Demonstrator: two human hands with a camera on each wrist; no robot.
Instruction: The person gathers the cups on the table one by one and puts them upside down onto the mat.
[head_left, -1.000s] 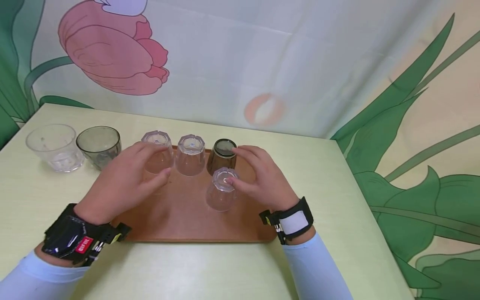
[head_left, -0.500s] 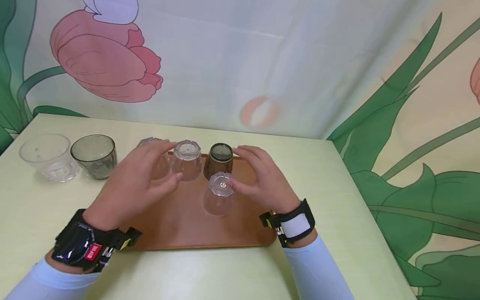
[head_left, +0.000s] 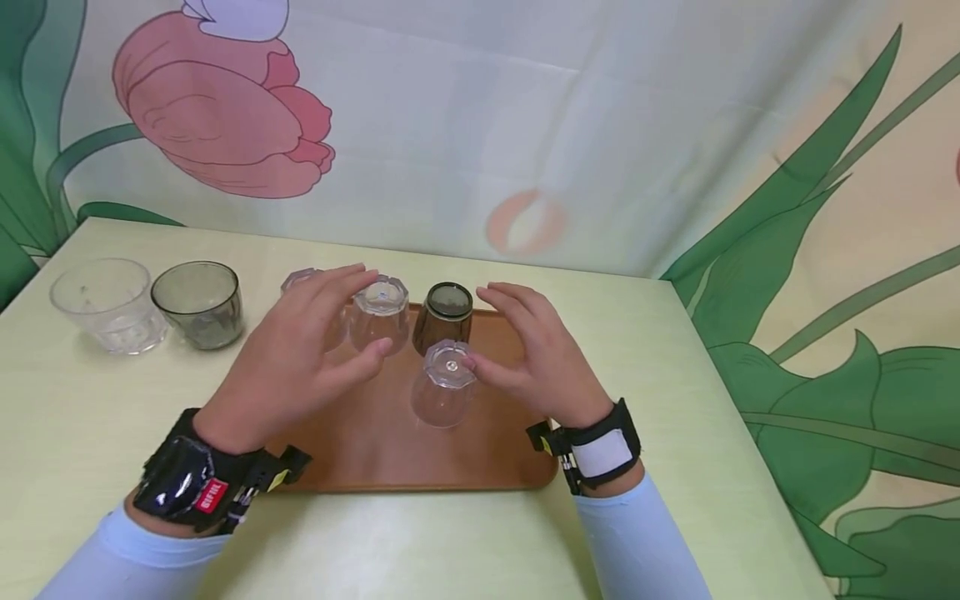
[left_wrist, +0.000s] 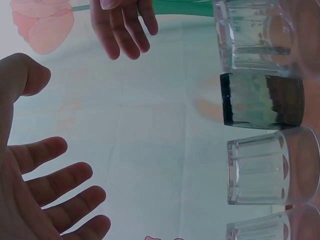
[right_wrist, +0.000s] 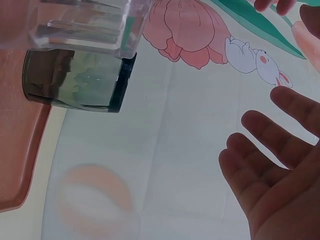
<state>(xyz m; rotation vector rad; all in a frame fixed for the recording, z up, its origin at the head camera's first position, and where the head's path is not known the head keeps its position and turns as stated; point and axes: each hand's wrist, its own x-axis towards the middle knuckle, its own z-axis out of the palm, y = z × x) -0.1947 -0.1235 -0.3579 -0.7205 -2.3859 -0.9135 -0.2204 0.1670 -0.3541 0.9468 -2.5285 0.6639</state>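
Both hands hover over a brown tray (head_left: 360, 462), holding nothing, their fingers spread and relaxed. My left hand (head_left: 288, 367) is above the tray's left side and partly hides the leftmost clear glass (head_left: 298, 277). Beside that stand a second clear glass (head_left: 380, 321) and a smoky dark glass (head_left: 442, 329), all upside down in a back row. In front of the dark one is another upturned clear glass (head_left: 441, 400). My right hand (head_left: 543, 358) is just right of these two, its thumb overlapping the front glass in the head view. The right wrist view shows the palm (right_wrist: 290, 200) apart from the glasses.
Left of the tray, a wide clear glass (head_left: 112, 308) and a smoky grey glass (head_left: 198, 304) stand upright on the pale table (head_left: 645, 400). A curtain (head_left: 420, 125) printed with flowers hangs behind the table.
My left hand has moved right, from beside the leftmost glass toward the middle one. My right hand has shifted slightly right. The glasses have stayed in place.
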